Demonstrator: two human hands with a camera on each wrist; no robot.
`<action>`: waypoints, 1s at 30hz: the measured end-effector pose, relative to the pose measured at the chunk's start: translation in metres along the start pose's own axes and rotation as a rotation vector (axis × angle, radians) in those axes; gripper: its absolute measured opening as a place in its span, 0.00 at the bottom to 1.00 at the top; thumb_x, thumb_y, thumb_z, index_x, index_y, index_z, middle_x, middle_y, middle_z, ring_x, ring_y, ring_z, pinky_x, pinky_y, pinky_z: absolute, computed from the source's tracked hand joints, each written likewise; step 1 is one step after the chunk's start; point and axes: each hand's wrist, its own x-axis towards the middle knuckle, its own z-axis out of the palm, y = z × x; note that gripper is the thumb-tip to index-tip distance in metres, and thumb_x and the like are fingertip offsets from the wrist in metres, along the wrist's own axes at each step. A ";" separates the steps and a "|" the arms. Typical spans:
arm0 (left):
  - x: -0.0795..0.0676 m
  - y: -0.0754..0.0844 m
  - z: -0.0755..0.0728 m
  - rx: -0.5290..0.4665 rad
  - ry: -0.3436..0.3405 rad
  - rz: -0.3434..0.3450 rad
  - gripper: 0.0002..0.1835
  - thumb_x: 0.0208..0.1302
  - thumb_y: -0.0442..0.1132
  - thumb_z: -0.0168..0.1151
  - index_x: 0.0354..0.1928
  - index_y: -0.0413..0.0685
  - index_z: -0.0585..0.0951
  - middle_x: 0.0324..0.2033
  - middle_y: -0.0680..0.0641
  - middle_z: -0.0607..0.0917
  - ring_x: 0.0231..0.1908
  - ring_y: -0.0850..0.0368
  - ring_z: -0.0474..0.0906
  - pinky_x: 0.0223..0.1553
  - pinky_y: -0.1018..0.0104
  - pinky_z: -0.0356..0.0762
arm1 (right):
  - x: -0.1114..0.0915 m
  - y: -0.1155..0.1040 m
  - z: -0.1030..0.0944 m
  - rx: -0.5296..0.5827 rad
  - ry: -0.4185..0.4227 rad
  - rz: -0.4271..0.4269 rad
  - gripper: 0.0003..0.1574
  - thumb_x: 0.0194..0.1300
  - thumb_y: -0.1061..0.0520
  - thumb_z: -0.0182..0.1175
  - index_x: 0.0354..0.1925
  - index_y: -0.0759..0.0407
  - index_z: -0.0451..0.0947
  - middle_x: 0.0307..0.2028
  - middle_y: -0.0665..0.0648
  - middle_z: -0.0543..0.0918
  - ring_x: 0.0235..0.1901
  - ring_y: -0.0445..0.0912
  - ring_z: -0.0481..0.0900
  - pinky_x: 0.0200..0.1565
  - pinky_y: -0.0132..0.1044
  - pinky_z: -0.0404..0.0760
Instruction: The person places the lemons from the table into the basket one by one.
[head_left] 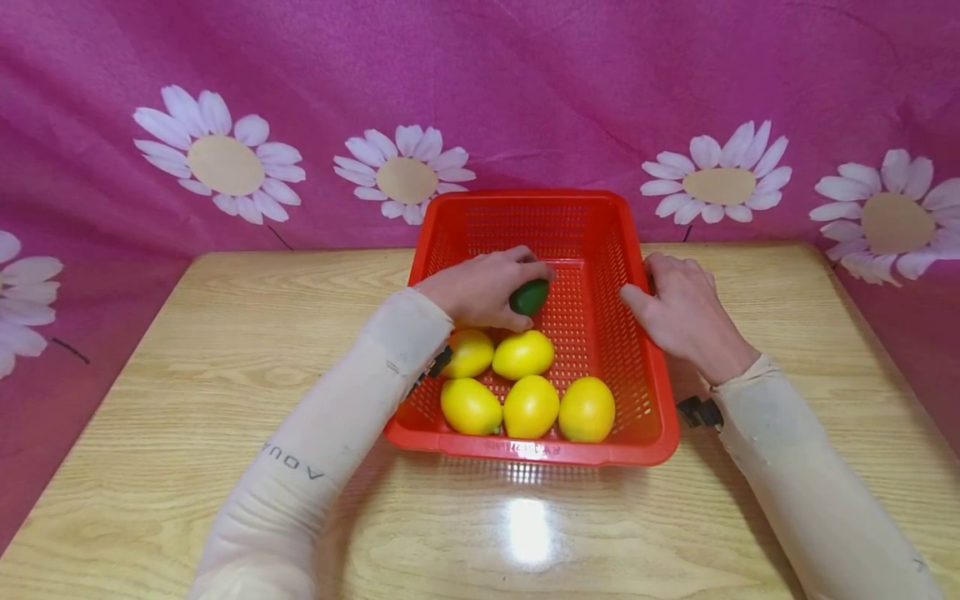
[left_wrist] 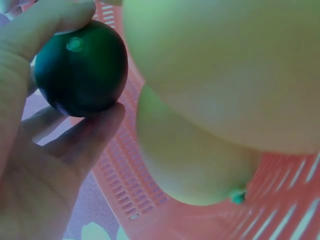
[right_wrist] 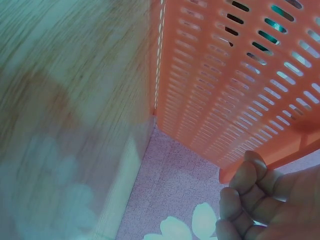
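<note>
A red plastic basket (head_left: 652,437) with slotted walls stands on the table, tilted neither way that I can see. Inside it, my left hand (head_left: 487,287) holds a smooth dark green fruit (head_left: 530,297) between thumb and fingers. The left wrist view shows a pale stem nub on this green fruit (left_wrist: 82,75); its exact kind is unclear. Several yellow lemons (head_left: 531,407) lie in the basket's near half, one (head_left: 468,354) partly behind my left wrist. On the right side, my right hand (head_left: 686,312) grips the basket's rim, thumb on top and curled fingers (right_wrist: 243,177) outside the wall.
The basket stands on a light wood-grain table (head_left: 247,333), near its back edge. Behind and beside the table hangs a magenta cloth (head_left: 540,75) printed with white daisies. A bright light reflection lies on the tabletop in front of the basket.
</note>
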 end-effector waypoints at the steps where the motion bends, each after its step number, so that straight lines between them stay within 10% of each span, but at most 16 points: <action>1: 0.000 0.000 0.000 -0.003 -0.006 0.002 0.36 0.66 0.49 0.70 0.74 0.58 0.70 0.71 0.47 0.69 0.58 0.50 0.75 0.62 0.57 0.82 | 0.000 0.000 0.000 -0.001 0.001 -0.001 0.26 0.73 0.45 0.47 0.51 0.65 0.77 0.41 0.66 0.83 0.44 0.59 0.72 0.45 0.49 0.69; 30: 0.000 -0.001 0.001 0.049 -0.037 0.035 0.35 0.64 0.42 0.74 0.72 0.57 0.74 0.69 0.48 0.72 0.63 0.51 0.74 0.68 0.57 0.79 | 0.000 0.000 0.000 -0.003 0.000 0.002 0.27 0.73 0.45 0.46 0.52 0.65 0.77 0.43 0.66 0.83 0.44 0.59 0.72 0.45 0.50 0.68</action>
